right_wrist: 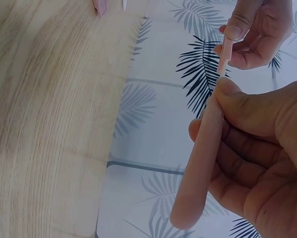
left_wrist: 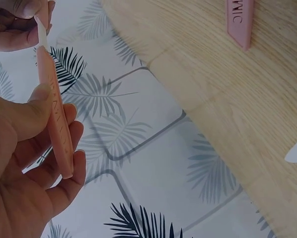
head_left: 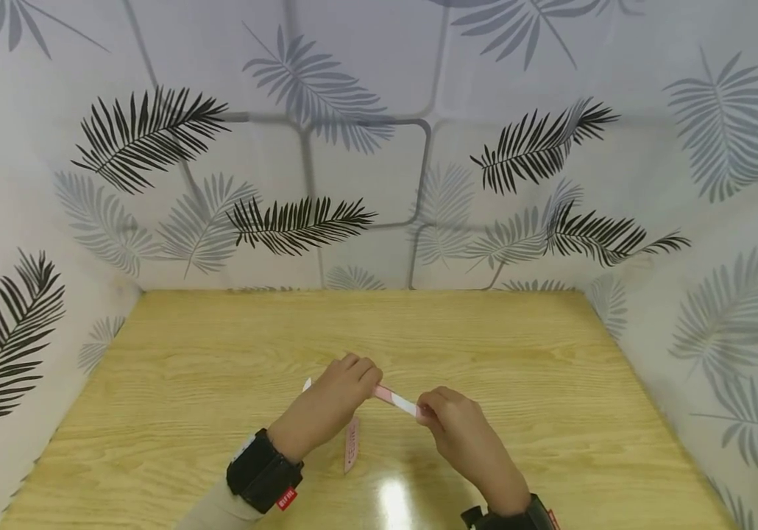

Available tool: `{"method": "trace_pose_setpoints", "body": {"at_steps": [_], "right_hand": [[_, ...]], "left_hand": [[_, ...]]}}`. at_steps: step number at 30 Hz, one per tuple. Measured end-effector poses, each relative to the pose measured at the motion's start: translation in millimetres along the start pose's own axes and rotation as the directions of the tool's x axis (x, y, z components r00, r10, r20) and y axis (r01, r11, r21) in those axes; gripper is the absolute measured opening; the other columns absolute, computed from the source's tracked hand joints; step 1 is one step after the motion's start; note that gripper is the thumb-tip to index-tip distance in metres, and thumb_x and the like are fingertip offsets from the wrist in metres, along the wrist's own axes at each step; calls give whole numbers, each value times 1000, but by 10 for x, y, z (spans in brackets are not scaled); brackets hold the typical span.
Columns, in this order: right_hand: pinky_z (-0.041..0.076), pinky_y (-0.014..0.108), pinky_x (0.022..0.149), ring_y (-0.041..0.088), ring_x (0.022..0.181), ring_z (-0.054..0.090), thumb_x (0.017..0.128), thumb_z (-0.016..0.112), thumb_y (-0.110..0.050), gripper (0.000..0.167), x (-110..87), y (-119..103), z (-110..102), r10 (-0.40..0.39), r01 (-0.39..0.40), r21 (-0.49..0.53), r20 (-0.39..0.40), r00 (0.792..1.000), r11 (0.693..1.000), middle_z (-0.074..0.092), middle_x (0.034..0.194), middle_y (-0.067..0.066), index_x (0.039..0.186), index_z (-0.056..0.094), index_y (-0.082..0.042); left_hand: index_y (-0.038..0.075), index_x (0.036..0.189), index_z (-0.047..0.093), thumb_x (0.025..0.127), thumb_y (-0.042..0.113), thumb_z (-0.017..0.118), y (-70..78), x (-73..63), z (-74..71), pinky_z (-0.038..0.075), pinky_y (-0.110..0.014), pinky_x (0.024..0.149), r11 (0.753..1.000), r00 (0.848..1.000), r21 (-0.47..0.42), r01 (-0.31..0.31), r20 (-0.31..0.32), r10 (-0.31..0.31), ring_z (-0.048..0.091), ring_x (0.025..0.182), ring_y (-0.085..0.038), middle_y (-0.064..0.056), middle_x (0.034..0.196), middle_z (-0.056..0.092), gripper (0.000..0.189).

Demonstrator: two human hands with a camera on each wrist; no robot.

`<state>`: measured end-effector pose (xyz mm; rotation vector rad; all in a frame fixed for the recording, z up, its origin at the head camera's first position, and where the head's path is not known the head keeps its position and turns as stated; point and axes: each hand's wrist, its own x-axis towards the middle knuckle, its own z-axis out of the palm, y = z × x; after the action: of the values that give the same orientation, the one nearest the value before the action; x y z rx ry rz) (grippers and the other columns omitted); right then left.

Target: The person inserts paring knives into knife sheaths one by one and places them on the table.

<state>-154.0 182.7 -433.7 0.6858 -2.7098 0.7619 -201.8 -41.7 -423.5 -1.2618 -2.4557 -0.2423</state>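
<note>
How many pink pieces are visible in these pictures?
2 for certain. One pink stick is held above the table between the left hand and right hand; one pink piece lies below it.

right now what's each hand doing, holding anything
Left hand: fingers curled round one end of a pink stick.
Right hand: pinching the other end of the same stick.

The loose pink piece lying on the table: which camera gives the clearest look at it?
Head view: the loose pink piece lies whole on the table beneath the left hand. Left wrist view shows only its lettered, pointed end, cropped. Right wrist view catches a sliver at the top edge.
</note>
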Motion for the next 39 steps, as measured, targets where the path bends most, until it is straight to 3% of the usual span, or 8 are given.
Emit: {"method": "trace_pose_setpoints", "body": {"at_steps": [10,18,27,35,39], "right_hand": [[52,20,60,15,73,62,80,73,4,10,6,-5,11,-36,35,-33,-24,999,999,65,84,7,86,67,0],[52,20,61,15,74,62,79,73,4,10,-8,-4,24,-37,36,-51,-24,999,998,66,84,6,85,66,0],[52,23,61,15,73,60,77,74,6,13,-6,-5,41,-59,55,-72,-44,997,996,65,83,7,84,65,0],[51,22,60,15,71,59,76,75,5,14,-8,-8,40,-73,69,-101,-37,997,993,64,81,5,81,64,-2],[51,23,60,14,71,58,76,75,4,14,-7,-6,45,-70,66,-119,-31,997,991,63,80,5,81,64,-3]], "left_hand": [[11,100,52,80,1,76,17,9,44,45,-25,77,999,999,40,-23,-21,24,51,89,-14,2,100,55,33],[9,102,53,81,9,74,47,7,56,45,-23,80,998,999,39,-41,-23,42,49,89,-13,1,100,55,30],[8,106,53,69,22,79,87,9,64,45,-24,83,998,999,28,-50,-21,50,50,92,-15,0,102,56,47],[8,105,53,66,30,77,106,1,95,44,-26,81,995,996,55,-84,-33,85,48,90,-16,0,99,53,50],[8,106,53,67,26,81,115,-5,109,45,-26,84,994,996,64,-84,-35,86,50,92,-16,-1,102,55,52]]}}
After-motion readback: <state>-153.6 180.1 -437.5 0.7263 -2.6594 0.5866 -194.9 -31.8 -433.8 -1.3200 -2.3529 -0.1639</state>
